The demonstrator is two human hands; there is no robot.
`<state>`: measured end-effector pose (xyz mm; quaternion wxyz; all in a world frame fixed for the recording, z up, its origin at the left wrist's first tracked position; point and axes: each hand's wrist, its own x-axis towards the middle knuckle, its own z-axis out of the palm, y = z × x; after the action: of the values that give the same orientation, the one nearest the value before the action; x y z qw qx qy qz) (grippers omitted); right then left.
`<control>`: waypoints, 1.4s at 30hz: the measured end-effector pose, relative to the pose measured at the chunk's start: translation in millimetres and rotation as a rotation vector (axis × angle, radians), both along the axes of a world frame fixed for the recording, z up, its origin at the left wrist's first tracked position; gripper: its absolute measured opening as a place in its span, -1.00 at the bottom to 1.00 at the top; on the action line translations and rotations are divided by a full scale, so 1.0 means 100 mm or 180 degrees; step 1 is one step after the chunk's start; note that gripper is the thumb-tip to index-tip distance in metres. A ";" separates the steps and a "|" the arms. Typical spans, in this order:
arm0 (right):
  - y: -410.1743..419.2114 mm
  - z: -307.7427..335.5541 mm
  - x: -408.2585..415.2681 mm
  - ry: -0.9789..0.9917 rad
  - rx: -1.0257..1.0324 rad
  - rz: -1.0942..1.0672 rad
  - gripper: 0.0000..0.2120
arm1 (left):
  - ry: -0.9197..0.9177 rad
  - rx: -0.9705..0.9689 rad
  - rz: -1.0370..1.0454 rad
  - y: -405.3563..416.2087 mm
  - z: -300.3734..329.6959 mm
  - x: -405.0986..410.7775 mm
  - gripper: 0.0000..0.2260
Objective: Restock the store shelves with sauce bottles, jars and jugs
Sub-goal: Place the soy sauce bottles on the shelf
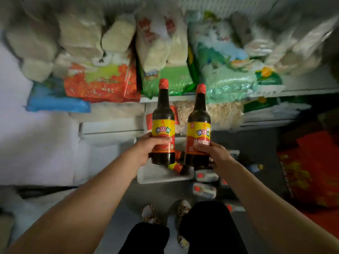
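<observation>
Left hand: the left hand (146, 151) is wrapped around the bottom half of the left bottle (163, 125). Its fingers curl across the yellow and red label.
Right hand: the right hand (213, 153) is wrapped around the bottom half of the right bottle (199, 129). Its fingers curl over the red part of the label.
Left bottle: it is dark, with a red cap on top. It stands straight up in the air, in front of the shelves.
Right bottle: it looks the same, dark with a red cap. It is just beside the left bottle. I cannot tell if the two bottles touch.
White tray: a white tray (161, 177) sits on the floor under the two hands. More bottles (178, 166) of the same kind lie on their sides in it.
Jugs: some pale jugs (204, 191) with red marks lie on the floor, to the right of the tray.
Shelves: the shelf (302, 89) behind the bottles is full of big bags. There is an orange bag (99, 83), a green bag (165, 79) and a blue bag (55, 103).
Feet: shoes with spots (183, 208) show at the bottom, on the gray floor.
Red thing: a red cloth (308, 167) with yellow marks lies on the far right.
</observation>
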<state>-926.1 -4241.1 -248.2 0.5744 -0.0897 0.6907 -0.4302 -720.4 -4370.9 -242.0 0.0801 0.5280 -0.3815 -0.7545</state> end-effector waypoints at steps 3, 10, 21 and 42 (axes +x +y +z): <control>-0.05 0.56 -0.11 0.0103 -0.0474 -0.0108 -0.54 | 0.0235 -0.0433 -0.0086 -0.11 0.61 -0.24 -0.59; -0.22 1.69 -0.69 0.0484 -0.1204 -0.0062 -0.47 | 0.0700 -0.0999 0.0096 -0.33 1.79 -0.83 -0.57; -0.77 2.71 -2.36 0.1068 -0.2232 0.0057 -0.47 | 0.1336 -0.1824 0.0757 -0.69 2.89 -2.26 -0.51; -2.47 2.76 -3.84 0.1876 -0.2972 0.0199 -0.41 | 0.0443 -0.3186 0.0584 -2.04 2.97 -4.00 -0.30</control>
<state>-1310.1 -4487.9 27.4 0.2685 -0.4719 0.5551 -0.6302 -1120.0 -4574.6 54.6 0.4142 0.4048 -0.6417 -0.5027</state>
